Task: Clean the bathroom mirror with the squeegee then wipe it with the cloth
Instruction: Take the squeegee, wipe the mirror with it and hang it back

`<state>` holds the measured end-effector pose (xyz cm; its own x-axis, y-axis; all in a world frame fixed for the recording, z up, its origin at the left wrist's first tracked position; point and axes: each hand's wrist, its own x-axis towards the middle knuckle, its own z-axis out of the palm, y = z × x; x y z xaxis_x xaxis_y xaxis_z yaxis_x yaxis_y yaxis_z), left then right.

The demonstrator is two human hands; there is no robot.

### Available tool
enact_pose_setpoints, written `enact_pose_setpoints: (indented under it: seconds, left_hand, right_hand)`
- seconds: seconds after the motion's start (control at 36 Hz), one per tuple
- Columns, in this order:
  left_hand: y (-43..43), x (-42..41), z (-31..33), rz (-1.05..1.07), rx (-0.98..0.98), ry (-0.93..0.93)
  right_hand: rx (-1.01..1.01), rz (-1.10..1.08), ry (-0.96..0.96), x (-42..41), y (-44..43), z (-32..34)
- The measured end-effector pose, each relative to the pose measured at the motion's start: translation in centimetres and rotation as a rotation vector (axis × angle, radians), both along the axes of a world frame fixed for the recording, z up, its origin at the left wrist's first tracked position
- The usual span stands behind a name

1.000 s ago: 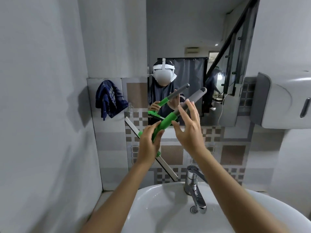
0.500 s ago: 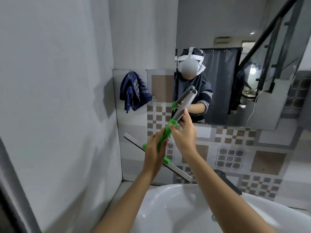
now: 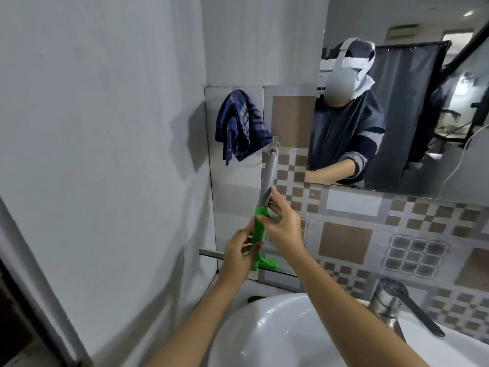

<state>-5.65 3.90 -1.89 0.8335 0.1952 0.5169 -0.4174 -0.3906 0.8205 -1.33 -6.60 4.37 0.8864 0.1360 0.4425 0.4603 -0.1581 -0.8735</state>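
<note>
The squeegee [image 3: 268, 181] has a grey handle, a green neck and a metal blade. It stands nearly upright against the tiled wall, left of the mirror [image 3: 397, 102]. Its handle tip is at a small wall hook [image 3: 275, 142]. My left hand [image 3: 239, 252] grips the green neck low down. My right hand [image 3: 283, 229] holds the handle where grey meets green. A blue checked cloth [image 3: 239, 125] hangs on the wall just left of the handle tip.
A white sink [image 3: 291, 332] lies below my arms, with a chrome tap [image 3: 397, 303] at its right. A plain grey wall [image 3: 105, 154] closes in on the left. Patterned tiles [image 3: 370, 234] cover the wall under the mirror.
Both hands carried the squeegee left, away from the mirror, and turned it from slanted to nearly upright. Its handle tip now reaches the hook beside the cloth. The view swung left.
</note>
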Motion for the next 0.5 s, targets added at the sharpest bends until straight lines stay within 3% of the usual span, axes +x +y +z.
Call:
enact_pose_setpoints:
  seconds: [0.5]
  left_hand:
    - [-0.5,3.6,-2.2,-0.054,-0.092,0.111]
  right_hand:
    - [0.029,0.016,0.002,3.0,-0.4,-2.5]
